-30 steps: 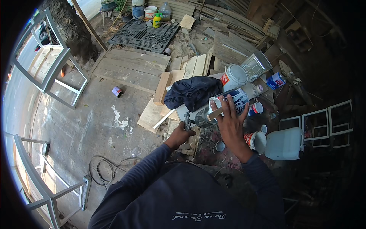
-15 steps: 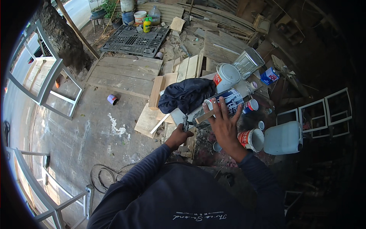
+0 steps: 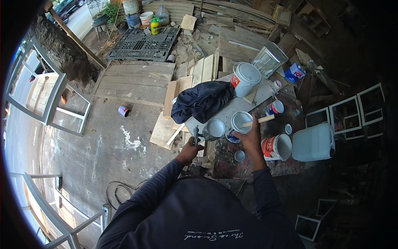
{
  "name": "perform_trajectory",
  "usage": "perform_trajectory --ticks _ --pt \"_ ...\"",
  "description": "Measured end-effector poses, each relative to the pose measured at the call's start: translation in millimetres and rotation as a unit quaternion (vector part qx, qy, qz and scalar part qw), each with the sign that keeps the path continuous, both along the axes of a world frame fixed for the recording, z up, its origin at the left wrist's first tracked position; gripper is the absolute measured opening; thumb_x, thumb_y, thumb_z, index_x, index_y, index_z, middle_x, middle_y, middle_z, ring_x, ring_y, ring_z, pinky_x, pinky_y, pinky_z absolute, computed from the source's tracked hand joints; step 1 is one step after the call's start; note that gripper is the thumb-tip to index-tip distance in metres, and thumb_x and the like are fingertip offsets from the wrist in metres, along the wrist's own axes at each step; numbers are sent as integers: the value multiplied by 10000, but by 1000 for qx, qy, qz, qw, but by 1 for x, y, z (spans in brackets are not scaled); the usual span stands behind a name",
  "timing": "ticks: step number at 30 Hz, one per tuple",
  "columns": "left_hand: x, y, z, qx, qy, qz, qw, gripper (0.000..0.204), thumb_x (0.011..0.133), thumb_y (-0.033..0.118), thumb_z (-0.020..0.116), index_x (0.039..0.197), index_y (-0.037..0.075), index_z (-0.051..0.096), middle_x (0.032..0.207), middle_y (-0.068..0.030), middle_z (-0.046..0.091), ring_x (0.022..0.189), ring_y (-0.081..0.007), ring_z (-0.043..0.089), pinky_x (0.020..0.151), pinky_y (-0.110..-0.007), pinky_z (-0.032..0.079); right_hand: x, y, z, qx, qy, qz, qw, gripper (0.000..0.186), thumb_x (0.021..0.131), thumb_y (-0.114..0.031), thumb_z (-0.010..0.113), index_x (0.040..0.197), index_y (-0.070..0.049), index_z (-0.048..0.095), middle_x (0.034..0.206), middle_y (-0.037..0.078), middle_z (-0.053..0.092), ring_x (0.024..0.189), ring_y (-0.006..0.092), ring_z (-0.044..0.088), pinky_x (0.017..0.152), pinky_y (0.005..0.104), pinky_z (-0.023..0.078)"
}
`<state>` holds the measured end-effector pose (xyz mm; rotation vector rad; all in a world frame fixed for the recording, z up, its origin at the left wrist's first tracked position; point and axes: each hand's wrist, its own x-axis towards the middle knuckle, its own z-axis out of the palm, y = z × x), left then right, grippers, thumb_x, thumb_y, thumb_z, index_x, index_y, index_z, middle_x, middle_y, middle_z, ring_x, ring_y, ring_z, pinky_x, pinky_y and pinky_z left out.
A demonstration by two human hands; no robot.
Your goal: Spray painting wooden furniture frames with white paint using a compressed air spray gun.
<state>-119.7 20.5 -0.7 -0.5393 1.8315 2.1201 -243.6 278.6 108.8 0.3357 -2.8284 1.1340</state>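
Observation:
My left hand (image 3: 189, 152) is closed around the handle of a metal spray gun (image 3: 196, 133). The gun's round cup (image 3: 216, 128) is open at the top, with pale grey paint inside. Just right of it, a paint can (image 3: 241, 122) with a whitish rim stands roughly upright in the grip of my right hand (image 3: 251, 139). A flat wooden stick (image 3: 263, 120) lies across the can's mouth and sticks out to the right past my fingers. Part of the can's side is hidden behind my right hand.
A dark cloth (image 3: 203, 101) lies beyond the gun, beside a white lidded bucket (image 3: 246, 79). At right are a small paint can (image 3: 274, 108), a red-and-white bucket (image 3: 277, 147) and a translucent jerrycan (image 3: 313, 141). White frames (image 3: 54, 97) stand at left.
The paint can has gone from tilted over the spray gun cup to roughly upright, a little lower and to the right. My right hand's spread fingers now wrap its side. The cup's opening is uncovered.

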Motion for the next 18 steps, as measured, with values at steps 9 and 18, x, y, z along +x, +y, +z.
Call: perform_trajectory --ticks 9,18 --pt "51 -52 35 20 -82 48 995 540 858 163 661 1363 72 492 1176 -115 659 955 -190 579 763 -322 440 -18 39 -124 22 28 -137 990 1166 636 -236 958 1552 -4 274 1443 287 419 1331 474 436 1101 508 409" --pt "122 -100 43 5 -103 182 978 479 847 124 646 1304 86 512 1160 -105 659 911 -177 583 755 -337 458 40 73 -178 33 74 -113 990 909 723 -81 863 1496 -75 387 1413 242 436 1261 432 491 1054 502 441"
